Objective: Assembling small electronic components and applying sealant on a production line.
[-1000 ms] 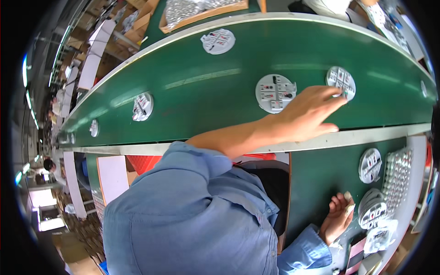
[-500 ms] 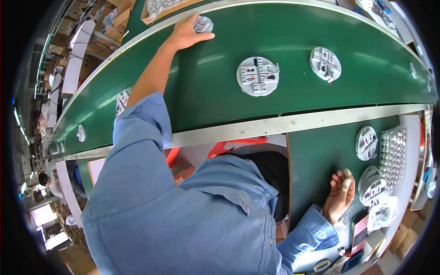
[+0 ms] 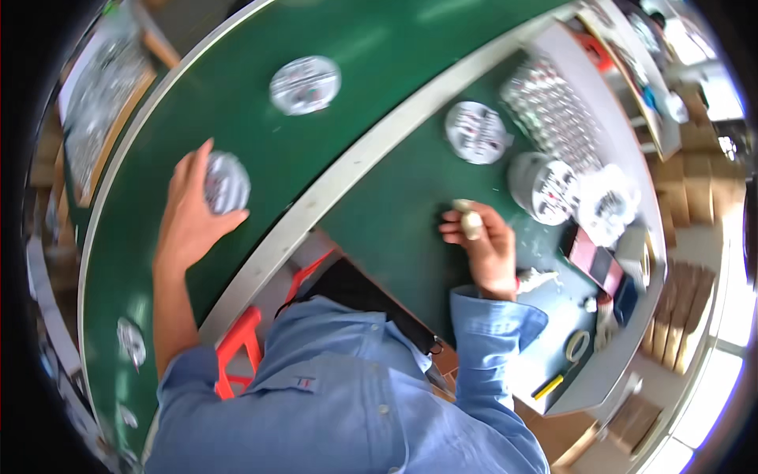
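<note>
My left hand (image 3: pixel 189 209) is wrapped round the side of a round white disc-shaped fitting (image 3: pixel 227 183) on the green belt, thumb at its near edge and fingers at its far edge. The parts on its face are blurred. Over the green side table, my right hand (image 3: pixel 485 246) is raised with loosely curled fingers, and nothing shows between them. Pale finger covers (image 3: pixel 471 225) sit on two of its fingertips. A printed white disc (image 3: pixel 476 133) lies on the side table beyond this hand, with a stack of similar discs (image 3: pixel 543 189) to its right.
Another white fitting (image 3: pixel 305 84) lies farther along the belt, and one more (image 3: pixel 131 342) at the lower left. Rows of small clear parts (image 3: pixel 553 110) and a plastic bag (image 3: pixel 606 205) edge the side table. A tape roll (image 3: pixel 577 346) and a yellow-handled tool (image 3: pixel 548 387) lie nearby.
The view has turned rightward. My left arm has drawn in from the belt's far edge, the white disc-shaped fitting still at its hand. My right hand stays raised over the side table.
</note>
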Action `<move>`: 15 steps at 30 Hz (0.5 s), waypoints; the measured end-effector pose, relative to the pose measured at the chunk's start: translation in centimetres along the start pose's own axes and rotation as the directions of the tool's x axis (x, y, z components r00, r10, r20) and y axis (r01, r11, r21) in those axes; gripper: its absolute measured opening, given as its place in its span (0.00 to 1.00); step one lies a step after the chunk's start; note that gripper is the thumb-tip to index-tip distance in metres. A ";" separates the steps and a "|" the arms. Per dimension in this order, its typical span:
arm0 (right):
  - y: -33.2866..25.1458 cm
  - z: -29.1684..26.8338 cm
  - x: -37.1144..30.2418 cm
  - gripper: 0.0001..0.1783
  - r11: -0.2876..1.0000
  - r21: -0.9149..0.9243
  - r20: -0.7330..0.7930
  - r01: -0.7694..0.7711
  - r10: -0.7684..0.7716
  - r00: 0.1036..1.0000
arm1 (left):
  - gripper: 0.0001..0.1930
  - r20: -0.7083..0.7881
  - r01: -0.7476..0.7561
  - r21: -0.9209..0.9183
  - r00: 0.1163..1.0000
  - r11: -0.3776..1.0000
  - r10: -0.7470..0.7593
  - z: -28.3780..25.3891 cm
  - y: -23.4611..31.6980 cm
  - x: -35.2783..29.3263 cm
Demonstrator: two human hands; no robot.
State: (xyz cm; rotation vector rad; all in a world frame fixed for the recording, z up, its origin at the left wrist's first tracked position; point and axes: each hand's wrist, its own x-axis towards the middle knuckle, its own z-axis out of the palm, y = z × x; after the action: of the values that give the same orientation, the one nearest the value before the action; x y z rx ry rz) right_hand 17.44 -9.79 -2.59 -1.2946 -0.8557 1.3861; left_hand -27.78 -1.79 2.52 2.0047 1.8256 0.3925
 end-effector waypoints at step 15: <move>-3.8 -4.4 -0.2 0.14 0.973 -0.196 0.082 0.125 -0.111 0.990 | 0.54 0.006 -0.587 -0.122 0.806 0.800 0.592 6.7 27.4 11.8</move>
State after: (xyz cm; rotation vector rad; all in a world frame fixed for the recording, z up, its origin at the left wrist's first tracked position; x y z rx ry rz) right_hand 22.53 -9.63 0.34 -1.3291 -1.1269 1.2828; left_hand 0.69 7.37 8.81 2.4439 1.0733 0.6051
